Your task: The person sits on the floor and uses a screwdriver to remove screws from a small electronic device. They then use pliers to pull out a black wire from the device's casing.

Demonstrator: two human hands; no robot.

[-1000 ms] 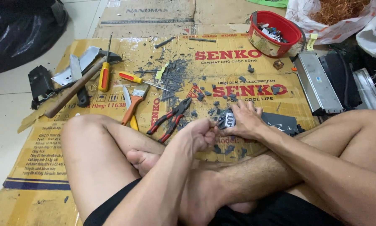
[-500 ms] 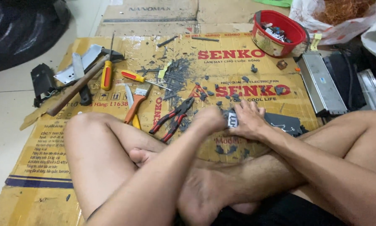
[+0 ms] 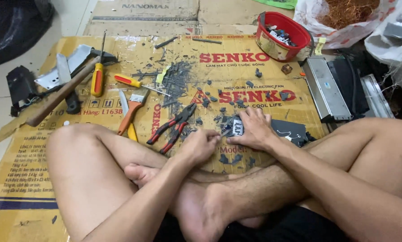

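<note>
Downward from the head view, both hands meet near the front middle of the cardboard sheet (image 3: 39, 179) on the floor. The right hand (image 3: 254, 130) lies flat, fingers spread, pinning one small grey part (image 3: 237, 127) beside one dark plate (image 3: 290, 130). The left hand (image 3: 203, 145) sits just left of it, fingers curled together toward the part; what they pinch I cannot tell. One pair of red-handled pliers (image 3: 171, 127) lies just left again, long axis slanting toward the far right corner.
</note>
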